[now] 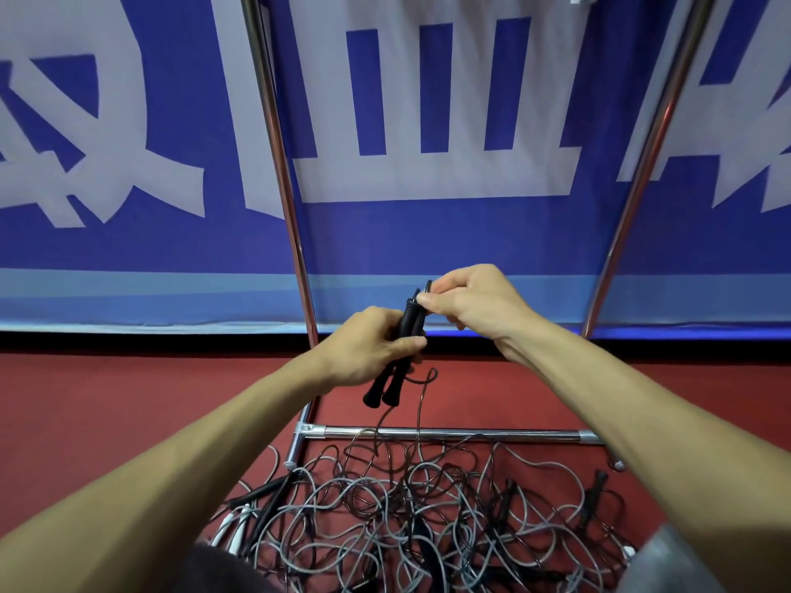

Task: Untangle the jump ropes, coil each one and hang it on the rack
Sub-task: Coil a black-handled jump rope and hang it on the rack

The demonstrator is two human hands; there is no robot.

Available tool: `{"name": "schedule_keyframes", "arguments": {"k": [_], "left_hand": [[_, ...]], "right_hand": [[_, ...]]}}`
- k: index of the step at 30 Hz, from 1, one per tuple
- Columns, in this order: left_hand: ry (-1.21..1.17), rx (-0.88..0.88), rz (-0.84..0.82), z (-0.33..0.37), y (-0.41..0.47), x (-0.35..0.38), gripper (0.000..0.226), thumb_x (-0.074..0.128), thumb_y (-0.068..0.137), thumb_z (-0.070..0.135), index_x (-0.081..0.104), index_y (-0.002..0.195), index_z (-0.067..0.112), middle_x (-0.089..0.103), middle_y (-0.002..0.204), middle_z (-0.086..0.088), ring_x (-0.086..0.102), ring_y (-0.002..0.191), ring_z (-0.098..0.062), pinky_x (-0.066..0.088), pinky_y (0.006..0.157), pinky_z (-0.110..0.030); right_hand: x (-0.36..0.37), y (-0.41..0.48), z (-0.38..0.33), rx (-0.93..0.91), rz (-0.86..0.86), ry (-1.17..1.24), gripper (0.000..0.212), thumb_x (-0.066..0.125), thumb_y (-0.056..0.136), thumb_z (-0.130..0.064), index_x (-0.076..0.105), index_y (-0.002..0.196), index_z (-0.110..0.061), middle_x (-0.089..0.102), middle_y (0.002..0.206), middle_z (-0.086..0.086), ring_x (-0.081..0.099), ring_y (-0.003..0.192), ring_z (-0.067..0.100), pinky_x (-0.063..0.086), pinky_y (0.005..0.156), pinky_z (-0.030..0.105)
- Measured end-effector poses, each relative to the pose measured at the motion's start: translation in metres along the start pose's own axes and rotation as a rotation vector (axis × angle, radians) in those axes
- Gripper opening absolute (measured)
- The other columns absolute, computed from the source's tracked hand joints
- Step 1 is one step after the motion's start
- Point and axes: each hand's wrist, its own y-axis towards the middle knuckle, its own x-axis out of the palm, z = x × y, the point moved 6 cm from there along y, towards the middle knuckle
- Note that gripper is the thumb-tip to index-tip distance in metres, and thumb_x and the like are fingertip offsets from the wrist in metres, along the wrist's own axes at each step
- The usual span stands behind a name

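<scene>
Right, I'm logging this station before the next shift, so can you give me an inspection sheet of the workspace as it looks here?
Surface: red floor, with the rack's base standing on it.
Job's things: two black handles held together above the floor; tangled pile of jump ropes, grey and dark, on the floor beside the chrome rack; no coiled rope seen on the rack.
Clutter: nothing seen.
Grips: left grip holds the handles around their middle; right grip pinches their top end.
Cables: a thin dark cord runs from the handles down into the pile.
Surroundings: blue banner with large white characters behind the rack.
</scene>
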Motion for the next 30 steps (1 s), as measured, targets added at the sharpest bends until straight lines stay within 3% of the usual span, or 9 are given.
{"name": "schedule_keyframes", "arguments": {"k": [2, 5, 7, 9, 14, 18, 20, 24, 30], "left_hand": [[0.134, 0.021, 0.011, 0.003, 0.001, -0.001, 0.021, 0.053, 0.1, 0.024, 0.058, 0.095, 0.004, 0.07, 0.082, -0.01, 0.069, 0.071, -0.023, 0.054, 0.064, -0.028], [0.599, 0.063, 0.058, 0.006, 0.0, -0.007, 0.021, 0.041, 0.103, 0.031, 0.042, 0.089, 0.015, 0.057, 0.082, -0.003, 0.056, 0.071, -0.03, 0.04, 0.06, -0.036], [0.954, 0.112, 0.055, 0.006, -0.002, -0.008, 0.015, 0.033, 0.105, 0.03, 0.037, 0.098, 0.017, 0.049, 0.094, -0.003, 0.053, 0.074, -0.032, 0.037, 0.061, -0.037], [1.097, 0.157, 0.066, 0.008, -0.004, -0.009, 0.008, 0.032, 0.105, 0.024, 0.037, 0.109, 0.018, 0.044, 0.098, -0.001, 0.05, 0.068, -0.031, 0.037, 0.058, -0.039], [1.142, 0.211, 0.109, 0.015, -0.004, -0.017, 0.014, 0.031, 0.107, 0.028, 0.038, 0.112, 0.016, 0.037, 0.093, -0.001, 0.046, 0.062, -0.029, 0.035, 0.054, -0.037], [1.207, 0.188, 0.064, 0.01, -0.006, -0.01, 0.017, 0.023, 0.107, 0.031, 0.033, 0.108, 0.016, 0.036, 0.088, -0.001, 0.039, 0.056, -0.026, 0.032, 0.054, -0.037], [1.242, 0.186, 0.055, 0.008, -0.005, -0.005, 0.009, 0.027, 0.106, 0.023, 0.031, 0.106, 0.015, 0.033, 0.085, 0.0, 0.034, 0.051, -0.024, 0.029, 0.051, -0.037], [1.273, 0.186, 0.08, 0.009, -0.005, 0.002, 0.011, 0.029, 0.101, 0.011, 0.022, 0.096, 0.016, 0.026, 0.074, 0.002, 0.031, 0.048, -0.022, 0.019, 0.045, -0.032], [1.075, 0.161, 0.066, -0.001, -0.003, 0.013, 0.017, 0.032, 0.101, 0.017, 0.02, 0.089, 0.015, 0.034, 0.069, 0.001, 0.033, 0.048, -0.023, 0.026, 0.047, -0.036]], "right_hand": [[-0.002, 0.0, 0.002, 0.02, -0.01, -0.031, 0.017, 0.076, 0.083, -0.027, 0.068, 0.086, -0.011, 0.06, 0.071, -0.005, 0.046, 0.054, 0.005, 0.037, 0.056, 0.019], [-0.013, 0.001, 0.004, 0.009, 0.091, -0.061, 0.022, 0.079, 0.078, -0.034, 0.067, 0.079, -0.016, 0.063, 0.075, -0.005, 0.048, 0.059, 0.006, 0.037, 0.058, 0.022], [-0.016, 0.001, 0.001, -0.057, 0.166, -0.129, 0.022, 0.076, 0.081, -0.038, 0.066, 0.083, -0.019, 0.059, 0.073, -0.008, 0.051, 0.065, 0.006, 0.039, 0.059, 0.022], [-0.01, -0.001, -0.004, -0.113, 0.11, -0.235, 0.023, 0.063, 0.09, -0.042, 0.067, 0.085, -0.02, 0.057, 0.071, -0.01, 0.05, 0.066, 0.005, 0.038, 0.061, 0.022], [0.004, -0.003, 0.003, -0.024, -0.116, -0.415, 0.057, 0.033, 0.101, -0.051, 0.053, 0.061, -0.014, 0.038, 0.06, 0.0, 0.036, 0.057, 0.016, 0.026, 0.056, 0.031], [0.006, -0.004, 0.005, 0.059, -0.221, -0.464, 0.066, 0.023, 0.098, -0.061, 0.054, 0.059, -0.018, 0.067, 0.066, -0.001, 0.049, 0.062, 0.017, 0.044, 0.072, 0.031], [0.009, -0.006, 0.009, 0.122, -0.294, -0.363, 0.058, 0.031, 0.097, -0.061, 0.046, 0.06, -0.018, 0.064, 0.056, -0.001, 0.054, 0.056, 0.017, 0.046, 0.07, 0.03], [0.002, -0.005, 0.01, 0.143, -0.258, -0.188, 0.046, 0.054, 0.093, -0.044, 0.038, 0.057, -0.019, 0.031, 0.043, -0.006, 0.049, 0.043, 0.017, 0.034, 0.054, 0.027], [0.01, -0.008, 0.007, 0.045, -0.283, -0.112, 0.033, 0.052, 0.096, -0.024, 0.051, 0.065, -0.013, 0.045, 0.051, -0.002, 0.038, 0.037, 0.011, 0.032, 0.043, 0.019]]}}
